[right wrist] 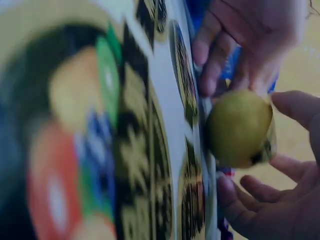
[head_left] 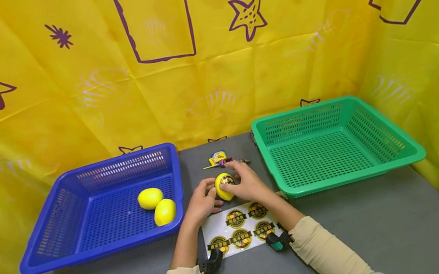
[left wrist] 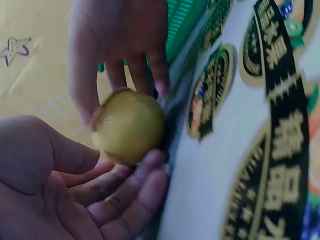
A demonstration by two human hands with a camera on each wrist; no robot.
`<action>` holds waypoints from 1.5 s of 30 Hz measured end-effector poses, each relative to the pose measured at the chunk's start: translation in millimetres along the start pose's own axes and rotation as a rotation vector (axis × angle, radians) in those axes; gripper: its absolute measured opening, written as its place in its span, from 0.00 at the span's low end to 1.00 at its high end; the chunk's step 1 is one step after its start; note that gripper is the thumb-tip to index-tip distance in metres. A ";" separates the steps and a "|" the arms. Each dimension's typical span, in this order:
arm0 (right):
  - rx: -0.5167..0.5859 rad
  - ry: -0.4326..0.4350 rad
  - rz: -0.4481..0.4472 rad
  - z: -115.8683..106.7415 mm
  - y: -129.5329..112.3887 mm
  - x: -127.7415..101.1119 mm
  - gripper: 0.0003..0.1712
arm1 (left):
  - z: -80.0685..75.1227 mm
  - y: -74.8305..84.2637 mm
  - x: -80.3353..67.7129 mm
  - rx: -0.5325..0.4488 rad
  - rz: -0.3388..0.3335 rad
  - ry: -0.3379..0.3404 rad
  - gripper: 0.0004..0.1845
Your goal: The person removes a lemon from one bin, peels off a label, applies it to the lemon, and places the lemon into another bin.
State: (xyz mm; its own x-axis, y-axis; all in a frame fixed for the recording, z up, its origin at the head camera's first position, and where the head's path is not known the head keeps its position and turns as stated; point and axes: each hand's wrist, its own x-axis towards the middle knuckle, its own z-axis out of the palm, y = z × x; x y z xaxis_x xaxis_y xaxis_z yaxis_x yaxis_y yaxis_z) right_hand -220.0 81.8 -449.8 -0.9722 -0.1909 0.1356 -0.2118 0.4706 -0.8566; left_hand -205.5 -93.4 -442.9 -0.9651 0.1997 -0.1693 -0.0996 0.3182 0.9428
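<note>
Yellow star-printed cloth backs the grey table (head_left: 393,224), where we see a blue basket (head_left: 45,246) with two lemons and a green basket (head_left: 412,153). Between them, above the sticker sheet (head_left: 218,230), our left hand (head_left: 202,203) and right hand (head_left: 247,183) cup a stickered lemon (head_left: 224,186), fingers curled around it.

- Lemon (head_left: 224,186): smooth, slightly glossy.
- Sticker sheet (head_left: 238,229): glossy paper.
- Baskets, blue (head_left: 102,246) and green (head_left: 341,178): perforated plastic.
- Table (head_left: 393,224): matt grey.
- Backdrop (head_left: 42,104): creased, faintly shiny sheet.
</note>
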 end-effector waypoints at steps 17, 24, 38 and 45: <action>-0.091 -0.076 -0.093 -9.4 -42.3 -21.7 0.30 | -28.1 56.4 -69.7 0.668 0.463 0.306 0.14; -0.104 -0.103 -0.149 -52.1 -85.3 -29.0 0.29 | -43.9 35.9 -65.6 0.812 0.396 0.396 0.21; -0.363 -0.150 0.107 -180.5 -66.3 37.9 0.35 | -45.7 29.1 -63.2 0.803 0.323 0.407 0.30; -0.407 -0.315 0.311 -187.1 -19.9 57.5 0.35 | -46.0 29.2 -62.3 0.775 0.292 0.383 0.30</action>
State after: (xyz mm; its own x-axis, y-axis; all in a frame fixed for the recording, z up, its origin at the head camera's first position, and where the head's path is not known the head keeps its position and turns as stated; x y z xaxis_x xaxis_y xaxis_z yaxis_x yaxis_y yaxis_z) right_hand -290.4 222.6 -331.8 -0.9314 -0.2082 -0.2987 -0.0036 0.8256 -0.5642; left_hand -159.5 -139.2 -391.7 -0.9546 0.0929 0.2829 0.2184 0.8643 0.4532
